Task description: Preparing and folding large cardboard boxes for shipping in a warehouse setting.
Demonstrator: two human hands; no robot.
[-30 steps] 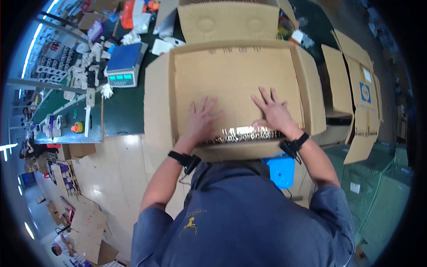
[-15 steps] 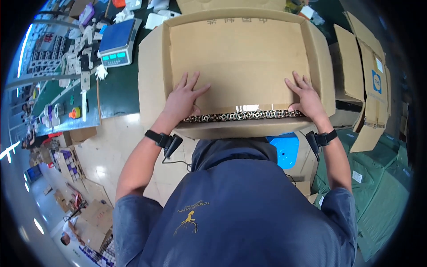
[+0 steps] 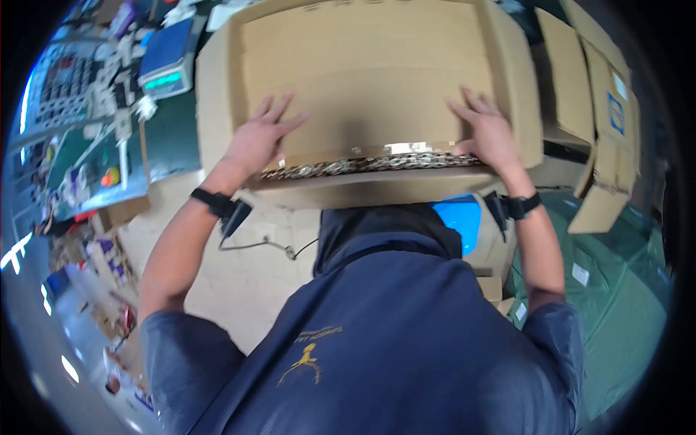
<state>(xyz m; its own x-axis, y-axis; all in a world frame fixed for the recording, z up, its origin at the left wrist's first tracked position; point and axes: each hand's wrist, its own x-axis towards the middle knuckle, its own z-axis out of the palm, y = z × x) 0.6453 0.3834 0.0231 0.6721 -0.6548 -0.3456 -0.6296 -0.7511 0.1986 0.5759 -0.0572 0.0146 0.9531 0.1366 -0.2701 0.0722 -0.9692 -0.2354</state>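
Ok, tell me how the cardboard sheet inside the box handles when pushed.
The cardboard sheet looks fairly stiff, lying nearly flat. Being plain board, it's probably light. It may rock if the shiny parts along its near edge continue underneath.

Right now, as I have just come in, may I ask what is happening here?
A person has both hands, left and right, spread open at the near corners of a cardboard sheet inside an open box. Shiny parts show in the gap along the sheet's near edge. A scale stands to the left.
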